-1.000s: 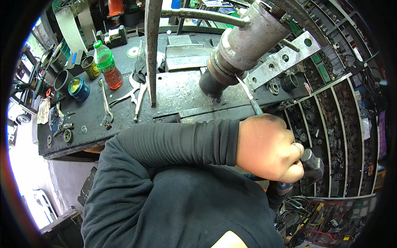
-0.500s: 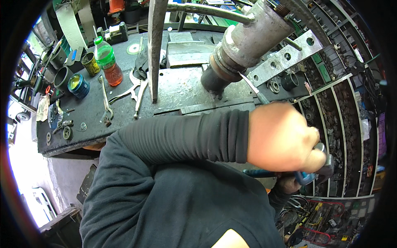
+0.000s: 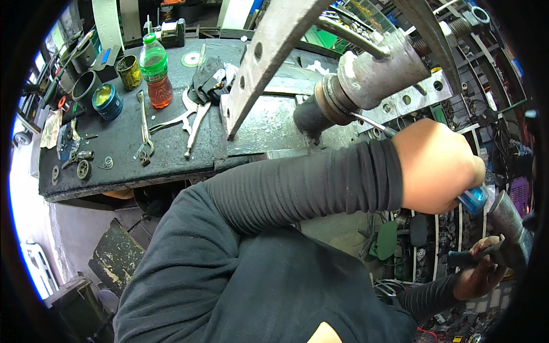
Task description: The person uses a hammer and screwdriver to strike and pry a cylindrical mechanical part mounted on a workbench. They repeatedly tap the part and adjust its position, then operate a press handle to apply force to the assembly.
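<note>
Nearest to us, low at the right edge, our right hand (image 3: 480, 274) comes up from a dark sleeve with its fingers curled around the dark handle of a hammer (image 3: 512, 228), whose heavy grey head sits just above the knuckles. The grasp looks firm, though the fisheye rim blurs the detail.

Just above it, our left hand (image 3: 440, 166) is balled into a tight fist around a screwdriver (image 3: 473, 199); only the blue butt of the handle sticks out at the lower right of the fist, close beside the hammer head. The left forearm, in a ribbed dark sleeve, crosses the body from lower left to right, held almost level. From the top of the fist the thin metal shaft (image 3: 372, 123) slants up and left to the dark collar of a large grey cylinder (image 3: 366, 80); we cannot tell whether the tip is seated.

Farther off, the dark workbench (image 3: 126, 154) carries a wrench (image 3: 143, 126), pliers (image 3: 189, 117), a green-capped bottle (image 3: 155, 68) of red drink, and small tins (image 3: 107, 101) at the far left.
</note>
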A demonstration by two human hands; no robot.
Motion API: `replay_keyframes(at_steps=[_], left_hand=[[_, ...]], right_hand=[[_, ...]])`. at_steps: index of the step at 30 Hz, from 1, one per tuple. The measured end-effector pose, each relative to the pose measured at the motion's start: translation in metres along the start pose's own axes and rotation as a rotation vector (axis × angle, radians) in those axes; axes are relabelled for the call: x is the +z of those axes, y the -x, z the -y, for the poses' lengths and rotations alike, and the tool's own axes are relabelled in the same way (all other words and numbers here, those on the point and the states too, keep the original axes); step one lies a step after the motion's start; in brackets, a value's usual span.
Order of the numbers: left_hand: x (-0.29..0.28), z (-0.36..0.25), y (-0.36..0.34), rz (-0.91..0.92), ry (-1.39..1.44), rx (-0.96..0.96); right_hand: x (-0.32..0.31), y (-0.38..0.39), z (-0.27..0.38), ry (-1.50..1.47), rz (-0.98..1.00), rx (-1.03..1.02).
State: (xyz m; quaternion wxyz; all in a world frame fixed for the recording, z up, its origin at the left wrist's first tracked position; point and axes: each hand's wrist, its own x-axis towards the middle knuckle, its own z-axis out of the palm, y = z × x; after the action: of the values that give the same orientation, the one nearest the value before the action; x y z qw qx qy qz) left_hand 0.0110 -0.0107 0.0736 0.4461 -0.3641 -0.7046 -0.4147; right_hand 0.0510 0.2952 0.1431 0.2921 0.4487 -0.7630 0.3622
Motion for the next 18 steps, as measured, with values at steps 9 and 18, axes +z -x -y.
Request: replay_keyframes(at_steps=[9,18], left_hand=[[-0.003,-0.003,0.0,-0.022,0.066,-0.031],[0.001,0.001,0.004,-0.068,0.064,0.007]], right_hand=[[-0.041,-0.021,0.019,0.021,0.016,-0.03],[-0.025,-0.004,0.012,0.043,-0.107,0.025]])
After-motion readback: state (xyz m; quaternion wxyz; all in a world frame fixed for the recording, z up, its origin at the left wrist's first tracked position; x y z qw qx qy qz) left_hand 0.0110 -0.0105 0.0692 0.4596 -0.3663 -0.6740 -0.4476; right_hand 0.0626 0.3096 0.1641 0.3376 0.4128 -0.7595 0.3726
